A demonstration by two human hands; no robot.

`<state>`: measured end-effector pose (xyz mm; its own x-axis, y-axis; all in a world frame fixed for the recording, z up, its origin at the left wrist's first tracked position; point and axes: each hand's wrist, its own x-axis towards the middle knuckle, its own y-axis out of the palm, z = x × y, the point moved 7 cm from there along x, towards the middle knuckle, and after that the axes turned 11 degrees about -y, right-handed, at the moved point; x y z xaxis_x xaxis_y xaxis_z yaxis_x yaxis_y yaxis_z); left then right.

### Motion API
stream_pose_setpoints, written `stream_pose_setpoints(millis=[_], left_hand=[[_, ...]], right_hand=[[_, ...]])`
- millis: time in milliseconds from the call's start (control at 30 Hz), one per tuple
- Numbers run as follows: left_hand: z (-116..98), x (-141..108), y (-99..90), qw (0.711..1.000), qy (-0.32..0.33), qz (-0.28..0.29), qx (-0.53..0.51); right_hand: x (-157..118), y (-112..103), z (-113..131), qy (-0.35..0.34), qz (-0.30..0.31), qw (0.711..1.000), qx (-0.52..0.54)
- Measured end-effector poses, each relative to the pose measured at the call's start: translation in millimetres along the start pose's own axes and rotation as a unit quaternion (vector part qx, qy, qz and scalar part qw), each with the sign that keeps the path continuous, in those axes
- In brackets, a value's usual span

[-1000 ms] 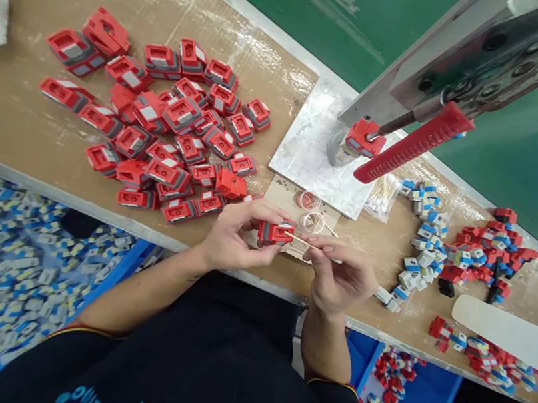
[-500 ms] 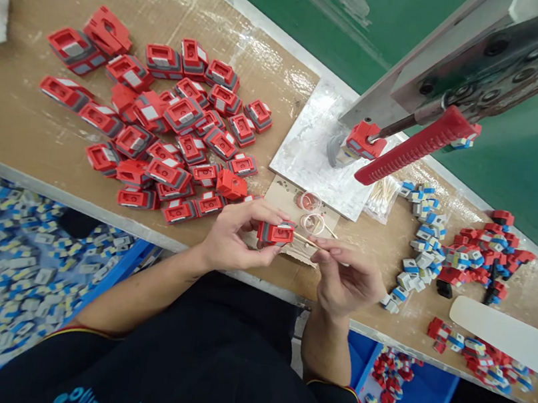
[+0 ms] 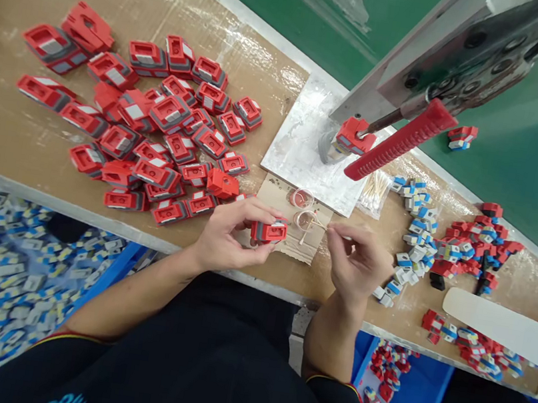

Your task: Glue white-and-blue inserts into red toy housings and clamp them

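Observation:
My left hand (image 3: 234,233) is closed around a red plastic toy part (image 3: 269,230), its hollow side with a small recess facing up. Between the thumb and fingers of my right hand (image 3: 356,255) is a thin cotton swab (image 3: 320,224). The swab's far end is at a small clear cup (image 3: 303,220); whether it touches the contents cannot be made out. A second small cup (image 3: 302,198) with a reddish look stands just behind. Both cups rest on a piece of cardboard (image 3: 275,192).
Many red-and-grey toy parts (image 3: 171,113) cover the table's left side. A press with a red handle (image 3: 404,141) stands on a metal plate (image 3: 292,144), a red part under its tip. Bagged swabs (image 3: 375,190), blue-white pieces (image 3: 419,227) and red assemblies (image 3: 475,239) lie rightward. Blue bins (image 3: 122,267) stand below.
My right hand has drawn the swab away from the red toy part, and its end is now at the clear cup. My left hand still holds the part. The whole view has shifted slightly.

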<state>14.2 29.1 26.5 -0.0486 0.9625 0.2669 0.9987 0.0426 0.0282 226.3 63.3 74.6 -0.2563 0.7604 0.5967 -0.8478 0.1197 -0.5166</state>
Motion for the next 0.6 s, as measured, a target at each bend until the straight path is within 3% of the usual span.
stream_pose_setpoints(millis=[67,133,300,600], left_hand=[[-2,1,0.9,1.0,0.007,0.004,0.011],[-2,1,1.1,1.0,0.008,0.003,0.018],[-1,0,0.8,1.0,0.014,-0.006,0.023],[1,-1,-0.3,0.999,0.016,-0.013,0.028]], right_hand=[[-1,-7,8,0.002,-0.06,0.997,0.052],[-1,-6,17,-0.013,-0.08,0.992,0.102],[0,9,27,-0.036,-0.073,0.983,0.166],[2,17,26,-0.029,-0.029,0.988,0.147]])
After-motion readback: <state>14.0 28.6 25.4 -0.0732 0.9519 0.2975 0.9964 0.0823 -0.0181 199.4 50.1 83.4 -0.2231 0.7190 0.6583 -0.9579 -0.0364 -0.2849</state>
